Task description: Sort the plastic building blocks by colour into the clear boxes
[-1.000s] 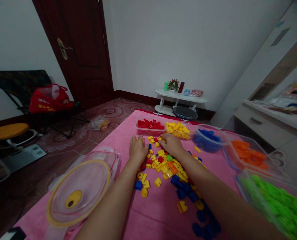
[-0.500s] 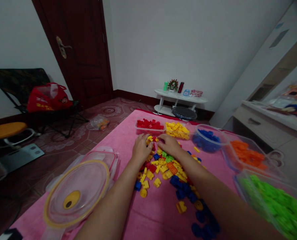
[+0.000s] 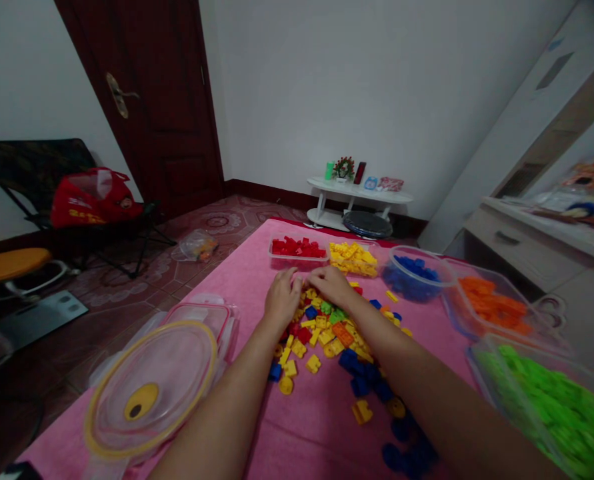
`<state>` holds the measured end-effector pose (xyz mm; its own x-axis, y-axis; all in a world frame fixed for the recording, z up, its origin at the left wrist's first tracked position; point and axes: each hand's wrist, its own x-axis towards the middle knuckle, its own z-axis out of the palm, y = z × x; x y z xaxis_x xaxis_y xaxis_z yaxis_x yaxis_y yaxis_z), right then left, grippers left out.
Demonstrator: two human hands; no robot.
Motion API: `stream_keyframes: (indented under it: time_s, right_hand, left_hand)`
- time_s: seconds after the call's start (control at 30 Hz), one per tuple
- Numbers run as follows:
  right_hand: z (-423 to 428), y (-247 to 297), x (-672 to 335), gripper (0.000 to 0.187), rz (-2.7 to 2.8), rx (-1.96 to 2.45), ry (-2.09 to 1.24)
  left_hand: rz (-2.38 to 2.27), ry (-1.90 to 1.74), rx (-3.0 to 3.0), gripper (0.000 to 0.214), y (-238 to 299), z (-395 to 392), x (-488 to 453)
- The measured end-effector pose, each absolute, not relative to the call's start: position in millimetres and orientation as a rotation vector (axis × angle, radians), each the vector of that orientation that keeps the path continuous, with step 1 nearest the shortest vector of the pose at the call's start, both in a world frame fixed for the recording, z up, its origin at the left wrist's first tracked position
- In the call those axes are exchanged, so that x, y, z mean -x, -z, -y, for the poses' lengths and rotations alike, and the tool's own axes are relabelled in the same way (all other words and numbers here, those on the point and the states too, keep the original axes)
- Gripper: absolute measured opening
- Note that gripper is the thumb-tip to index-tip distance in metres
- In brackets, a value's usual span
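At the far edge of a loose heap of toy building bricks (image 3: 321, 327), my two hands are close together. My left hand (image 3: 283, 295) is on the left side with its fingers curled and its thumb turned inward. On the other side my right hand (image 3: 331, 285) bends its fingers toward the left one. Whatever the fingertips pinch is hidden behind the hands. Yellow bricks make up most of the heap, with red, green, blue and orange ones mixed in. An orange brick (image 3: 343, 334) lies on top, and dark blue pieces (image 3: 361, 373) lie by my right forearm.
Beyond my hands stand tubs of red bricks (image 3: 298, 248) and yellow bricks (image 3: 353, 259). Tubs of blue bricks (image 3: 411, 277), orange bricks (image 3: 491, 307) and green bricks (image 3: 551, 407) line the right. Clear lids (image 3: 151, 390) lie left on the pink cloth (image 3: 297, 433).
My right hand has shifted slightly left, closer to my left hand. The yellow and red bricks that showed between the fingers are now mostly covered. The view has moved slightly.
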<state>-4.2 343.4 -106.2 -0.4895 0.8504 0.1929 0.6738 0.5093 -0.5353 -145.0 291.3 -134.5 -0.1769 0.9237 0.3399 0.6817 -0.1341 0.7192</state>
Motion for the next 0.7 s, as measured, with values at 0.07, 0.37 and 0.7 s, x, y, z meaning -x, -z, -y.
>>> stream_keyframes:
  time_s: [0.07,0.37,0.7]
  right_hand:
    - [-346.6,105.7,-5.7,0.037,2.265,1.312,-0.517]
    - [-332.3,112.6,-29.9,0.032,2.360,1.338,-0.480]
    - [-295.0,80.0,-85.5,0.053,1.884,1.757,-0.685]
  left_hand:
    - [-1.822,-1.136,-1.805,0.043,134.8,-290.6,143.1]
    - [-1.711,-0.966,-1.939,0.046,125.9,-281.7,140.2]
    - [-1.554,-0.827,-2.192,0.038,126.5,-277.8,133.3]
